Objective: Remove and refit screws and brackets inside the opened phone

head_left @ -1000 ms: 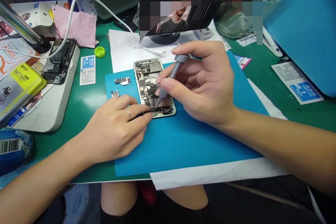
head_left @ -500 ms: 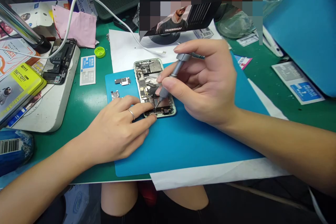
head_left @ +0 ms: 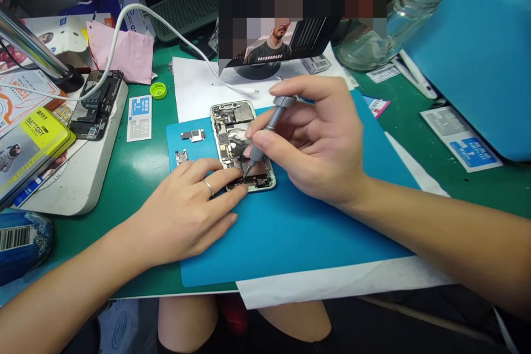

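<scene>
An opened phone [head_left: 248, 116] with bare inner parts lies on a blue mat [head_left: 290, 243]. My left hand [head_left: 194, 204], a ring on one finger, rests its outstretched fingertips on the phone's lower left corner; its thumb is not clearly seen. My right hand [head_left: 319, 138] is closed around a grey screwdriver [head_left: 271, 121], which it holds tilted. The screwdriver's tip meets the lower part of the phone, close to my left fingertips. Left of the phone lie a small metal plate part [head_left: 193, 135] and another small part [head_left: 181, 156].
A white cable [head_left: 166, 17] arches above the mat. On the left are another opened phone [head_left: 97, 105], a yellow battery box [head_left: 41, 138] and a green cap [head_left: 158, 90]. A glass jar [head_left: 373, 38] and a tilted screen on a stand [head_left: 257, 71] stand behind; cleaning-wipe packets [head_left: 460, 138] lie right.
The whole view has shifted a little. Both hands keep nearly the same pose, with the screwdriver's tip still at the phone's lower part.
</scene>
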Demonstrator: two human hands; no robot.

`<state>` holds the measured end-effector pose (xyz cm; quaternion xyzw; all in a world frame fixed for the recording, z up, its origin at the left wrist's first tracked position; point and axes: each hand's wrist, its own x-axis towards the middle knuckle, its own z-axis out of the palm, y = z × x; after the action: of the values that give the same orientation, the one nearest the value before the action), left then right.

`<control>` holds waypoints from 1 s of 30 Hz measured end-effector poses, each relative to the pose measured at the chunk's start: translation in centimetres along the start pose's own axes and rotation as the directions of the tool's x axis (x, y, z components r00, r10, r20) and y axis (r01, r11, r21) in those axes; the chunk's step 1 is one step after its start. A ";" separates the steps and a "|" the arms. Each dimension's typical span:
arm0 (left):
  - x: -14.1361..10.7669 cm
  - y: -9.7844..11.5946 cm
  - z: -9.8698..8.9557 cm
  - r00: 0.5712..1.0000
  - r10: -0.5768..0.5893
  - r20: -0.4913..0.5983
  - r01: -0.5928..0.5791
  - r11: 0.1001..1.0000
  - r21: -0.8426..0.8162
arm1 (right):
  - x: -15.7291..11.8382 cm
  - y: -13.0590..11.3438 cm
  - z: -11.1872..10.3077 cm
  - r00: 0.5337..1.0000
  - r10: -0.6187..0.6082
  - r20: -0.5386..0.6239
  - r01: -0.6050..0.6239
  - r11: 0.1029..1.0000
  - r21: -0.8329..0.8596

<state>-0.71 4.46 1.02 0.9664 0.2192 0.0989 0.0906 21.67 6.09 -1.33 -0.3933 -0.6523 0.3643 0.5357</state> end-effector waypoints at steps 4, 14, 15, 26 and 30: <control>0.0 0.0 -0.1 1.000 -0.007 0.012 0.007 1.000 -0.003 | 0.0 0.0 0.0 1.000 0.023 -0.009 -0.023 0.999 0.028; -0.1 0.0 -0.2 1.000 -0.011 0.023 0.011 1.000 0.002 | 0.1 0.3 0.2 1.000 0.001 0.003 -0.002 0.997 0.082; -0.1 0.0 -0.2 1.000 -0.011 0.022 0.011 1.000 0.004 | 0.1 0.3 0.2 1.000 -0.001 0.003 0.001 0.997 0.077; 0.2 -0.3 -0.4 0.999 -0.015 0.043 0.016 1.000 -0.026 | 0.2 0.4 0.0 1.000 -0.012 -0.023 0.013 1.000 0.023; 0.3 -0.3 -0.5 0.999 -0.010 0.037 0.011 0.999 -0.030 | 0.1 0.5 0.0 1.000 -0.013 0.012 0.013 1.000 0.018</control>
<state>-0.66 4.94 1.43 0.9655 0.2209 0.0839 0.1097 21.67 6.39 -1.69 -0.3821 -0.6550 0.3691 0.5374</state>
